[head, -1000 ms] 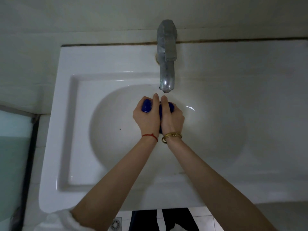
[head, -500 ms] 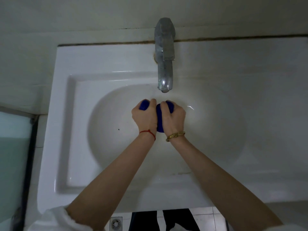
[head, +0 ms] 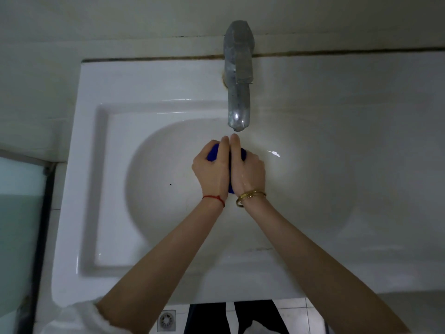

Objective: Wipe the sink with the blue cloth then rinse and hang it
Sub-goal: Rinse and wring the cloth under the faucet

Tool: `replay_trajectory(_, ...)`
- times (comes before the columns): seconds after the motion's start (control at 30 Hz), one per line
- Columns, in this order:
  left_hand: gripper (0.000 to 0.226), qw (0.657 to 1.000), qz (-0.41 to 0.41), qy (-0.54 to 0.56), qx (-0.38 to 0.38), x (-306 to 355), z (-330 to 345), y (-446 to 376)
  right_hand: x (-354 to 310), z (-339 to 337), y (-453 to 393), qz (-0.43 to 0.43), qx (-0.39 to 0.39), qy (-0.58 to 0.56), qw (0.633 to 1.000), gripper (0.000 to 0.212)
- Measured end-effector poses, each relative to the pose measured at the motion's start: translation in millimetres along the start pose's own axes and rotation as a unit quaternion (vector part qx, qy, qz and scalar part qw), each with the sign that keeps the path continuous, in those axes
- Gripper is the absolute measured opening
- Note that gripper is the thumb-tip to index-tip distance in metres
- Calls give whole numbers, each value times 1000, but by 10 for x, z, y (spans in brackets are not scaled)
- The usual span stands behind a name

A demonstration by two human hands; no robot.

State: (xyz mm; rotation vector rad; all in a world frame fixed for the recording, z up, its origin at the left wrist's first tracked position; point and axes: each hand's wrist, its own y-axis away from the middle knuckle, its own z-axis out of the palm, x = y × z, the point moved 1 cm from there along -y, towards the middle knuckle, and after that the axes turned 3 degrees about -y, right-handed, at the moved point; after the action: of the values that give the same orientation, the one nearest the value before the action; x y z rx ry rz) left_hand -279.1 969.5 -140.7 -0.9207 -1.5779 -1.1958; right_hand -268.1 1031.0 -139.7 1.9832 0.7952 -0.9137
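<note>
The blue cloth (head: 212, 154) is bunched into a small wad over the middle of the white sink (head: 149, 189), just below the metal tap's (head: 238, 75) spout. My left hand (head: 212, 168) and my right hand (head: 248, 168) are pressed side by side and both grip the wad. Only small blue patches show at the left, at the right and between the wrists; the hands hide the remainder. Water glistens on my right hand. No stream is visible from the spout.
The basin sits in a white counter (head: 361, 97) that runs off to the right, against a pale wall. A glass panel (head: 19, 213) stands at the left. Below the front edge are floor tiles and a floor drain (head: 166, 319).
My hands have closed together again round the cloth, thumbs now side by side, after being slightly twisted apart half a second ago. They stay under the spout.
</note>
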Motion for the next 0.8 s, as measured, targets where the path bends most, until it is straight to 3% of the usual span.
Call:
replay_trajectory(0.27, 51, 998, -25, 31, 48, -29, 60, -59, 46, 43, -14, -68, 50, -43, 996, 58)
replay_trajectory(0.5, 49, 997, -31, 18, 71, -16, 62, -91, 104, 40, -54, -119, 33, -43, 991, 39)
replay_trajectory(0.63, 49, 995, -43, 21, 89, 16, 61, -103, 82, 21, -68, -165, 9, -8, 986, 39)
replay_trajectory(0.7, 48, 992, -55, 32, 106, 28, 32, -104, 52, -4, -87, -151, -23, -2, 988, 37)
replay_trajectory(0.77, 46, 991, -63, 55, 107, 24, -7, -94, 28, -59, -108, -65, -53, -44, 995, 18)
replay_trajectory(0.8, 45, 990, -66, 69, 105, 22, -18, -84, 23, -84, -121, -16, -65, -69, 995, 24)
